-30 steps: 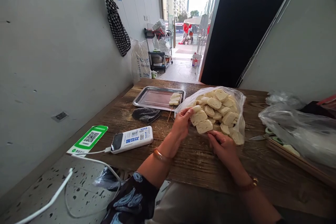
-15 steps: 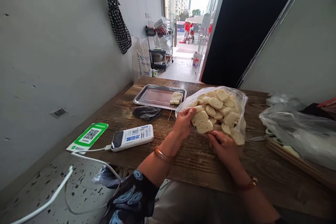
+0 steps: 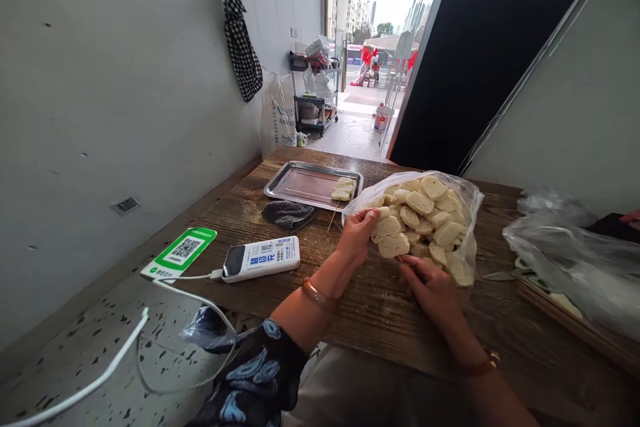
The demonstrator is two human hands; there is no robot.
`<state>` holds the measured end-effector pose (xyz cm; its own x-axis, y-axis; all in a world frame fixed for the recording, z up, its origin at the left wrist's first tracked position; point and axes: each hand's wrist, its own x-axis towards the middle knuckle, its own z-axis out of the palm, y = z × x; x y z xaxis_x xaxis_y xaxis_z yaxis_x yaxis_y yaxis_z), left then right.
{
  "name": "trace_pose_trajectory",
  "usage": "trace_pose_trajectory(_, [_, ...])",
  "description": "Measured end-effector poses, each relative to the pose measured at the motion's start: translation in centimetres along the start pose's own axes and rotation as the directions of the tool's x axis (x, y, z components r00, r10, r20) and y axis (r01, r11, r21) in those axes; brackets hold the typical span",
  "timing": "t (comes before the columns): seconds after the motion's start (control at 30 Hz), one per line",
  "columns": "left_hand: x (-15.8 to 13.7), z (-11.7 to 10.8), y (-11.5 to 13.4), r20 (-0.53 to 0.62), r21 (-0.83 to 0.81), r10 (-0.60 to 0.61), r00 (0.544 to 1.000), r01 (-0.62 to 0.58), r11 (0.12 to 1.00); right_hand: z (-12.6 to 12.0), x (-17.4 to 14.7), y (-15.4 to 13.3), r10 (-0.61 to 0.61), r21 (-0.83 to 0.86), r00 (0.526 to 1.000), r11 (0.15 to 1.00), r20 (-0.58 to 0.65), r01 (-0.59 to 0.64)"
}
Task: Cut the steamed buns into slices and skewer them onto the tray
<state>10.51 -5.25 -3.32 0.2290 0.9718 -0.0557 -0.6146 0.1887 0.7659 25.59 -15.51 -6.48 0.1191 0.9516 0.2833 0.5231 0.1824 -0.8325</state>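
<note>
My left hand (image 3: 356, 237) pinches the upper end of a short row of pale bread slices (image 3: 393, 245), which look like steamed bun. They are threaded on a thin wooden skewer (image 3: 399, 258). Its lower end is closed between the fingers of my right hand (image 3: 425, 283). Just behind, a clear plastic bag (image 3: 473, 207) lies open, with a heap of loose slices (image 3: 420, 203) in it. On the metal tray (image 3: 300, 183) to the left rests another skewer of slices (image 3: 343, 189), its stick poking over the rim.
A dark cloth (image 3: 289, 214) lies before the tray. Nearer left are a white power bank (image 3: 263, 259) with a cable and a green QR card (image 3: 183, 252). At right, scissors (image 3: 500, 275) lie beside a plastic bag (image 3: 580, 253) and a bundle of sticks (image 3: 550, 300).
The whole view has shifted slightly, so things appear farther right. Both hands keep their hold on the skewered slices with hardly any movement.
</note>
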Motion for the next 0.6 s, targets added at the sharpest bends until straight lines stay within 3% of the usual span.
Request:
trace_pose_trajectory(0.13, [0.3,-0.3,0.2,-0.003,-0.022,0.038,0.999,-0.038,0.999,-0.1,-0.1,-0.4,-0.078,-0.026,0.997,0.997,0.029,0.079])
trace_pose_trajectory(0.33, [0.7,-0.4,-0.2,0.009,-0.147,-0.044,0.999,0.045,0.988,-2.0,1.3,-3.0,0.116,0.104,0.993,0.987,0.036,-0.119])
trace_pose_trajectory(0.47, [0.6,-0.6,-0.9,0.031,-0.193,-0.155,0.987,0.158,0.968,-2.4,5.4,-6.1,0.116,0.073,0.991,0.990,0.061,-0.121])
trace_pose_trajectory(0.6, [0.3,-0.3,-2.5,0.183,-0.065,-0.198,0.963,0.213,0.975,0.8,10.7,-8.8,0.083,0.131,0.979,0.985,0.186,-0.109])
